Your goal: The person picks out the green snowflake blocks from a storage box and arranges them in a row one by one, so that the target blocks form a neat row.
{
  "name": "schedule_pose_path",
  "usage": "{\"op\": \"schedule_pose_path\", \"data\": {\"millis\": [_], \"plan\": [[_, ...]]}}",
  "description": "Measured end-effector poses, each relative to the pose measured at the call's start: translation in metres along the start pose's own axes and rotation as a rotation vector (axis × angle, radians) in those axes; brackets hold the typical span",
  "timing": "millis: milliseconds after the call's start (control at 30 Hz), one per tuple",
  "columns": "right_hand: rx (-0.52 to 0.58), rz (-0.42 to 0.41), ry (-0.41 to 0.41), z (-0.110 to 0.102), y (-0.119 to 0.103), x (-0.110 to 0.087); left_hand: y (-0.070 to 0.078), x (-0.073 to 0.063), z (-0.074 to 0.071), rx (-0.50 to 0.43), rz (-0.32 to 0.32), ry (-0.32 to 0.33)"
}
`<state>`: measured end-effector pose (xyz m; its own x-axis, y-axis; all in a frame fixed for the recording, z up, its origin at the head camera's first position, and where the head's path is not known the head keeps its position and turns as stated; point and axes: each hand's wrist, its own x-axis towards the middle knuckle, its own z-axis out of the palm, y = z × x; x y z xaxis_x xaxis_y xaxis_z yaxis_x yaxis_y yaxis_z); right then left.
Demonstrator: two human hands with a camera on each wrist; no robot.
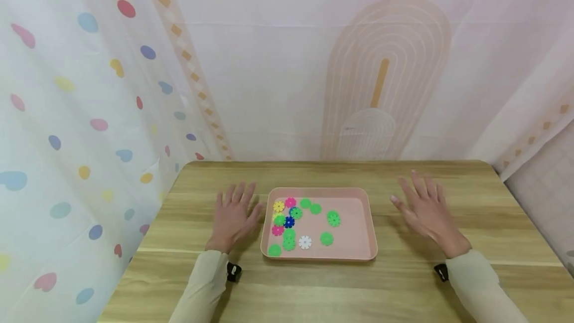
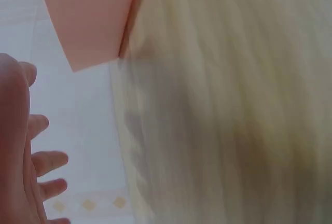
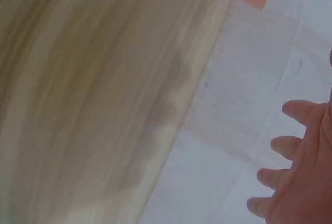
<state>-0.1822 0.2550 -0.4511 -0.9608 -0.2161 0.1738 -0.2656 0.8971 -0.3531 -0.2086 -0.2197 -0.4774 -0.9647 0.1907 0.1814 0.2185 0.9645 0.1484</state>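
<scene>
A shallow pink tray (image 1: 350, 228) lies on the wooden table between both hands. Several notched plastic discs are spread in it, mostly toward its left side: green discs (image 1: 326, 239), a white disc (image 1: 305, 242), a yellow disc (image 1: 279, 206), blue and pink ones, some overlapping. Just left of the tray is my left hand (image 1: 233, 218), palm down with its fingers spread and nothing in it. My right hand (image 1: 428, 211) is farther off, to the tray's right, fingers spread and holding nothing. The left wrist view shows the tray's side wall (image 2: 93, 16) near the left hand (image 2: 21, 146).
The wooden table (image 1: 341, 293) ends at a pale patterned curtain (image 1: 269, 88) behind it. Another curtain with coloured dots (image 1: 89, 128) hangs along the left. Each wrist wears a black strap (image 1: 233, 272).
</scene>
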Motion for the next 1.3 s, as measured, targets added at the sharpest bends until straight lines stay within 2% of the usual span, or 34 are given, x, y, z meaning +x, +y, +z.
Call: {"op": "schedule_pose_path", "data": {"millis": [133,233,367,467,667,833,1067,1300], "plan": [[0.087,-0.032,-0.021,0.001,-0.008,0.006,0.006,0.005,0.001,-0.105,0.022,-0.020],[0.151,-0.036,-0.046,0.001,-0.016,0.010,0.011,0.007,0.004,-0.190,0.011,-0.052],[0.226,-0.072,-0.037,-0.001,-0.024,0.017,0.015,0.010,0.009,-0.295,0.005,-0.070],[0.301,-0.101,-0.044,-0.001,-0.029,0.020,0.018,0.012,0.015,-0.354,0.003,-0.090],[0.443,-0.127,-0.114,0.008,-0.046,0.028,0.024,0.013,0.017,-0.445,-0.032,-0.169],[0.497,-0.143,-0.170,0.018,-0.064,0.034,0.029,0.012,0.017,-0.450,-0.047,-0.213],[0.544,-0.181,-0.233,0.030,-0.083,0.035,0.033,0.008,0.017,-0.437,-0.052,-0.234],[0.507,-0.230,-0.331,0.042,-0.091,0.035,0.036,0.005,0.017,-0.435,-0.044,-0.257]]}}
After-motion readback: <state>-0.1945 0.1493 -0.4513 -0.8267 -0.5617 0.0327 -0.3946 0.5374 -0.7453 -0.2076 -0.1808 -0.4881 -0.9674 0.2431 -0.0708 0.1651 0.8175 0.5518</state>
